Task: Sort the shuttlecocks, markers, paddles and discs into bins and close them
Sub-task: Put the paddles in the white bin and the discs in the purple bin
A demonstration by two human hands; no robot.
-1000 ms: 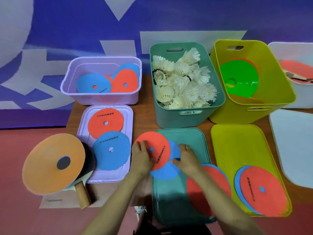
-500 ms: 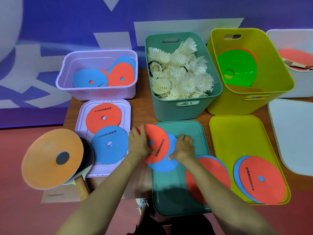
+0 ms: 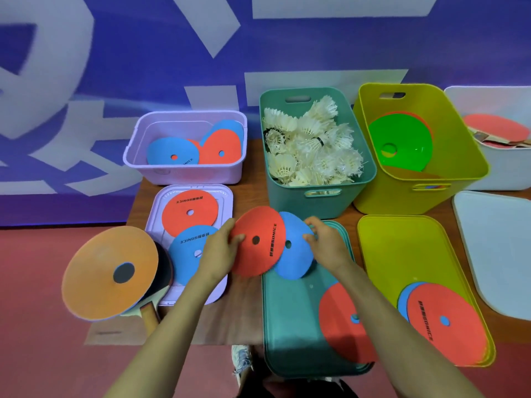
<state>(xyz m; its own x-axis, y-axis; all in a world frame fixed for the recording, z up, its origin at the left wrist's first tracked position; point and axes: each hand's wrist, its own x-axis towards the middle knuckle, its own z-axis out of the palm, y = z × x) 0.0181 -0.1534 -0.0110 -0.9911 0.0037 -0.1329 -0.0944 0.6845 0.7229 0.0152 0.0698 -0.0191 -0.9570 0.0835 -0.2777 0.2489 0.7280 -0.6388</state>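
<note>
Beside hands [image 3: 275, 245]: lilac lid [image 3: 161, 202] (two discs), teal lid [image 3: 290, 326]

There is one view only — from the person's head, looking forward and steeply down across the table [image 3: 250, 317]. Forearms enter from the near edge; the bins sit along the far side against the blue wall [image 3: 143, 53] — close, wide-angled, edges bowed.

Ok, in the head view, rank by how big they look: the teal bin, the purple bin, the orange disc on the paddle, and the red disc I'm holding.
1. teal bin
2. purple bin
3. orange disc, though it sits nearer the camera, so this is unsure against the purple bin
4. red disc
</note>
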